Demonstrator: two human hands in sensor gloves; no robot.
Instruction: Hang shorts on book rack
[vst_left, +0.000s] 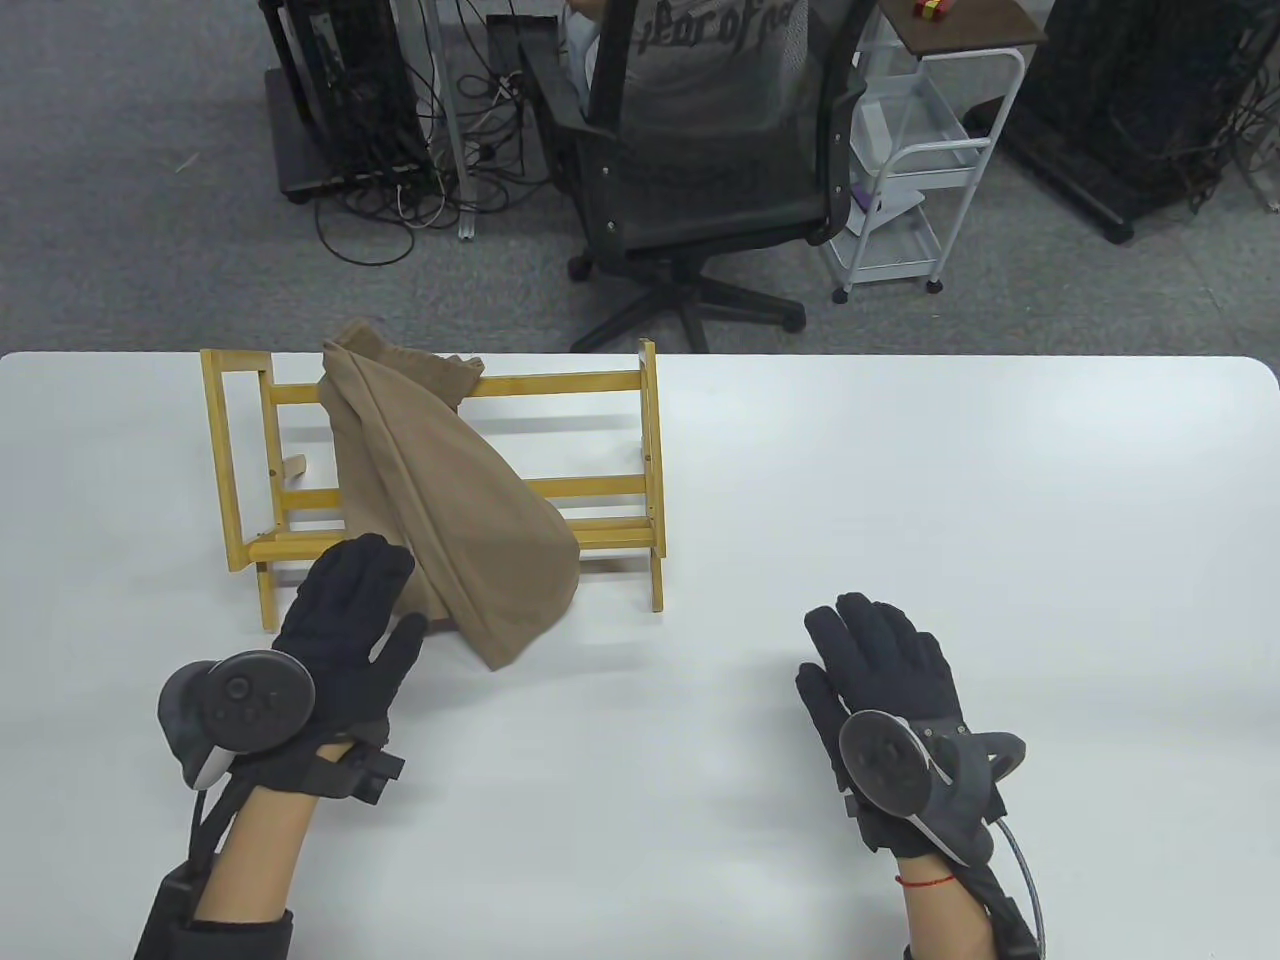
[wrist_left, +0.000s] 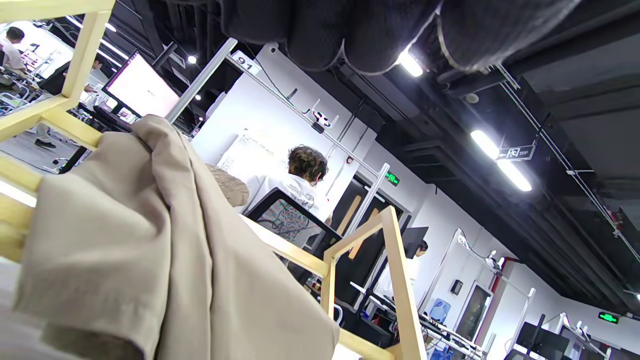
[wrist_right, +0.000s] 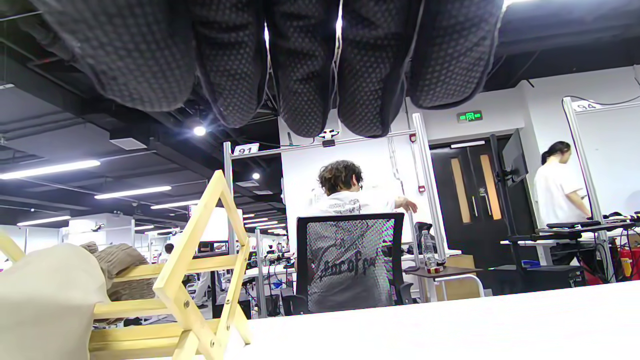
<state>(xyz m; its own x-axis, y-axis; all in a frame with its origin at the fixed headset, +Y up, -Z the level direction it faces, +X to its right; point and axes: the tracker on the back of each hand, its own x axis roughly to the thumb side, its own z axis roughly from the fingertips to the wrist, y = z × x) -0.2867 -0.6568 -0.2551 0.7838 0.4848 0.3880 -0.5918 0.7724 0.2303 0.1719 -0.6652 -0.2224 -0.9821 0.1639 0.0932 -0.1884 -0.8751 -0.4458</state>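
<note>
Tan shorts hang over the top rail of a yellow wooden book rack at the table's far left and drape down over its front onto the table. They also show in the left wrist view and the right wrist view. My left hand lies flat with fingers spread, just in front of the rack beside the shorts' lower edge, holding nothing. My right hand rests flat and open on the table, well to the right of the rack, holding nothing.
The white table stretches right of the rack. Behind its far edge stand an office chair with a seated person, a white trolley and cable racks.
</note>
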